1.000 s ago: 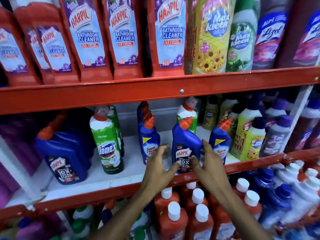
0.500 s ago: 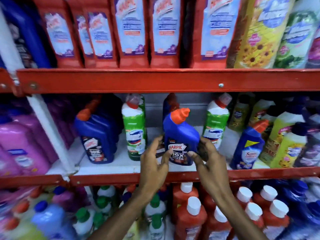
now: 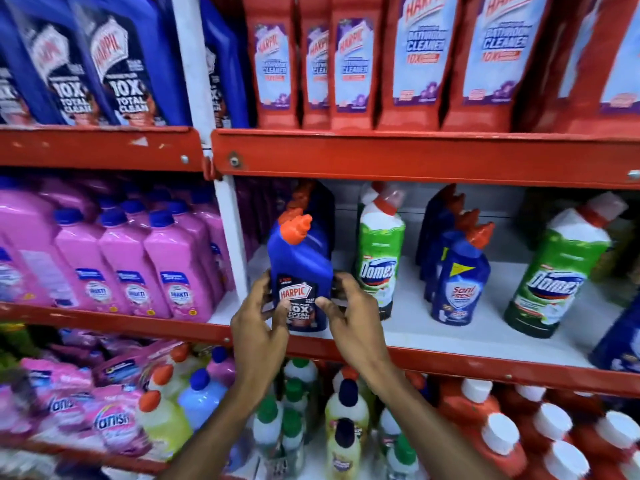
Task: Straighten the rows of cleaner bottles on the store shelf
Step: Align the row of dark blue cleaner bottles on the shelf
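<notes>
The Harpic bottle (image 3: 300,271) has slid left along the shelf (image 3: 450,367), from mid-bay to just beside the white post (image 3: 230,244). Left hand (image 3: 258,327) and right hand (image 3: 349,320) clasp its lower sides, fingers curled round the glossy label, base at the red front lip. Right of it, bare white board runs between the green Domex bottle (image 3: 379,258) and the blue Sani Fresh bottle (image 3: 460,278). More angled orange caps queue behind.
</notes>
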A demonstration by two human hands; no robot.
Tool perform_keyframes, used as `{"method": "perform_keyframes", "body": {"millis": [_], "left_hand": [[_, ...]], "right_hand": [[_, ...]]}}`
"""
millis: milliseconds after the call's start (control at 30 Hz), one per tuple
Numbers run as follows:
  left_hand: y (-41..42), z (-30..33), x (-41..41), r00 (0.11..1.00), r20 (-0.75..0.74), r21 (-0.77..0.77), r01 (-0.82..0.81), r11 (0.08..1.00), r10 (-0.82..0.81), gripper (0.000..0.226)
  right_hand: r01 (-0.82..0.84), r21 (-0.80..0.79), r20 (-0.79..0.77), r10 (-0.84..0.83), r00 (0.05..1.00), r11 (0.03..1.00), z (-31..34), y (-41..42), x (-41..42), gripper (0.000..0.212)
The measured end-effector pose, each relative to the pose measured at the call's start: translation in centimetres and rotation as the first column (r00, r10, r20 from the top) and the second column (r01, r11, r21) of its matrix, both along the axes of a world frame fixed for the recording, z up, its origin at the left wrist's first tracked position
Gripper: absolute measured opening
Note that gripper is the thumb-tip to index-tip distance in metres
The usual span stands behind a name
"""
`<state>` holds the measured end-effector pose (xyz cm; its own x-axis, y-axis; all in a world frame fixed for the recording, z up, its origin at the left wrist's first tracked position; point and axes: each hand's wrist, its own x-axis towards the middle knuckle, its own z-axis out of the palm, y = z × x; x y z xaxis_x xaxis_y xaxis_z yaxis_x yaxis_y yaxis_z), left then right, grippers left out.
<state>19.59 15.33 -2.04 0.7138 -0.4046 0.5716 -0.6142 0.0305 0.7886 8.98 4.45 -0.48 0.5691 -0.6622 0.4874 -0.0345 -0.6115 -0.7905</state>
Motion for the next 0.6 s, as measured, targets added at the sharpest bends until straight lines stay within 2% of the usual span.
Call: {"method": "perform_keyframes", "body": {"millis": [200, 267, 433, 500, 533, 600], "left_hand": [[0.0, -1.7, 2.6, 0.999, 0.035, 0.102, -0.012, 0.995, 0.009, 0.055], [0.0, -2.0, 2.7, 0.999, 0.048, 0.117, -0.026, 0.993, 0.020, 0.050], [0.2, -1.7, 1.4, 0.993, 0.070, 0.040, -0.096, 0.995, 0.093, 0.058], [-1.4, -1.1, -1.9, 0.968, 0.219, -0.039, -0.117, 0.992, 0.122, 0.059], [-3.6, -0.5, -4.8, 0.935, 0.341, -0.066, -0.079, 0.995, 0.097, 0.058], [-4.2, 0.0, -5.9, 0.845, 0.523, -0.068, -0.092, 0.993, 0.115, 0.057]], "right_hand": [[0.067, -0.049, -0.069, -0.071, 0.995, 0.997, -1.3, 0.5, 2.0, 0.035], [0.093, -0.045, -0.060, -0.095, 0.994, 0.995, -1.2, 0.4, 2.0, 0.037], [0.094, -0.090, -0.044, -0.099, 0.994, 0.991, -0.8, 0.7, -0.5, 0.046], [0.211, -0.184, -0.047, -0.223, 0.974, 0.960, -0.8, -0.9, -4.8, 0.050], [0.306, -0.254, -0.038, -0.325, 0.945, 0.917, -0.7, -2.5, -8.5, 0.052], [0.390, -0.413, -0.008, -0.432, 0.902, 0.823, -0.1, -3.1, -10.1, 0.057]]}}
